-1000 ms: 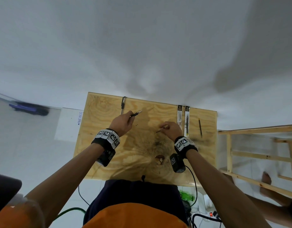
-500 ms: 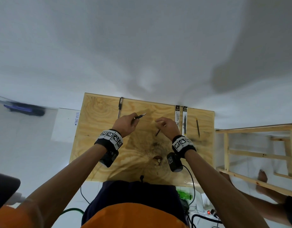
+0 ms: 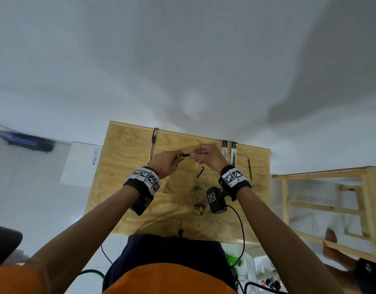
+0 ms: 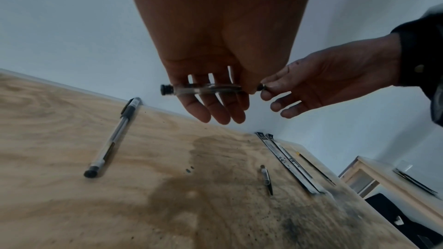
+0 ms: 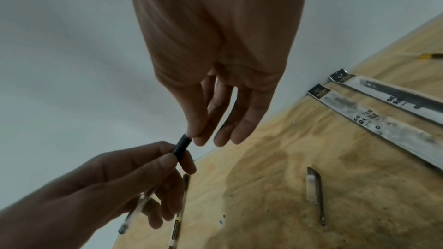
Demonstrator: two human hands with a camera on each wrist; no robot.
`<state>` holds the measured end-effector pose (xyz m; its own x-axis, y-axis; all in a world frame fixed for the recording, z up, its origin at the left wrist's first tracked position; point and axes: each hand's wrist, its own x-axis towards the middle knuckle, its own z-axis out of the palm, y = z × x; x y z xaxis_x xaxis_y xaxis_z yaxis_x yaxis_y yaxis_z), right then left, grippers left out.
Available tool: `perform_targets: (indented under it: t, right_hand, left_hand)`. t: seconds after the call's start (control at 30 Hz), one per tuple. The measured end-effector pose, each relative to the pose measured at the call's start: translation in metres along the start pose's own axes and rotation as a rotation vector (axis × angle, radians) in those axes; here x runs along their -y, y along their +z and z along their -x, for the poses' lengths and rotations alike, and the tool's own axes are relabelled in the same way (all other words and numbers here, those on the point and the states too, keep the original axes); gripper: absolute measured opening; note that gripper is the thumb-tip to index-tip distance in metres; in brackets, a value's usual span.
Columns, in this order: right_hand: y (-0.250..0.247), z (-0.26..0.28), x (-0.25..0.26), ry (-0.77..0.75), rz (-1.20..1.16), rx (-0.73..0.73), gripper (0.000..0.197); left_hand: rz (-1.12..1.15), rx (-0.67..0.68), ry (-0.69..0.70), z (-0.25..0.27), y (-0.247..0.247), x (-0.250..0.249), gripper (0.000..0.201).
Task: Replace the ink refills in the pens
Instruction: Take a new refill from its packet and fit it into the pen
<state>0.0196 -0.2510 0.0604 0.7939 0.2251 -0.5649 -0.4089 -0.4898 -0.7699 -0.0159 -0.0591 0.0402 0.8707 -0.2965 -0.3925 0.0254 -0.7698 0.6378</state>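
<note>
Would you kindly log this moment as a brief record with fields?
left hand: grips clear pen barrel
right hand: pinches the barrel's black grip end
on table: capped pen, pen cap, two refill packets
loose refill: near right edge

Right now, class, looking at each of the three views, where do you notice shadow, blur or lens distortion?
Head view: soft grey shadows spread over the white wall, and the table edges splay outward. Left wrist view: the far right corner smears, while the pen lying on the table stays fairly sharp. Right wrist view: the left hand is dim and soft; the refill packets look grainy.
</note>
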Motion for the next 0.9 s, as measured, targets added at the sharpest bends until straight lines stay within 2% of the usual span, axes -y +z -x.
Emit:
perform_targets:
  t: [0.13,0.27,0.37,0.5,0.77,0.9]
  right_hand:
    - [-0.003,0.006,0.002,0.006,-0.018,0.065,0.034]
    - [0.003,0.007,0.004,0.033,0.035,-0.007,0.022]
    - [0.002,0.008,0.003,0.026,0.037,0.008,0.017]
    - [-0.004,0.011,0.005,0.018,0.002,0.068,0.031]
    - [-0.003,0.013,0.003,0.008,-0.004,0.0,0.014]
    - [-0.006,0.014,0.008,0.016,-0.019,0.058,0.021]
  left_hand:
    - [0.01,-0.002,0.007,0.004,0.0,0.0,0.027]
    - [-0.005,-0.012,0.014,0.005,0.0,0.0,0.026]
    - [-0.009,-0.007,0.011,0.005,0.001,0.0,0.026]
    - [-0.011,-0.001,0.0,0.005,0.003,-0.001,0.026]
    - [0.006,-0.008,0.003,0.003,0.006,-0.002,0.025]
    - [0.025,-0.01,0.007,0.001,0.007,-0.002,0.025]
